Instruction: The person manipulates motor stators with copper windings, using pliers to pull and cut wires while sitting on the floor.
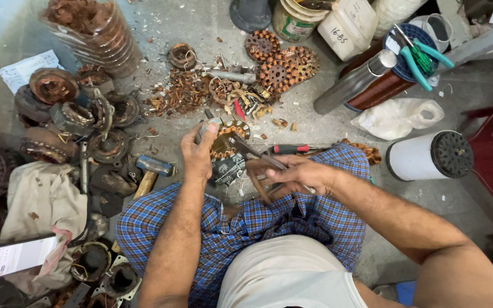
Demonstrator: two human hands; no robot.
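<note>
Floor [201, 23] of grey concrete carries everything I see: stripped motor housings [52, 85] heaped on my left, a white cylinder [423, 155] and a spool of copper wire [386, 85] well off to my right. Between my knees sits the stator [226, 140], a round copper-wound core resting on the floor just ahead of my checked lap. My left hand [199, 149] steadies its near rim, fingers closed on a small grey piece, though I cannot quite tell what that is. My right hand [303, 174] has its fingers clamped on the handles of pliers [255, 157], whose nose reaches toward the windings. I judge this is mid-stripping of the coil; the next pull likely needs a firm bite and a braced core.
</note>
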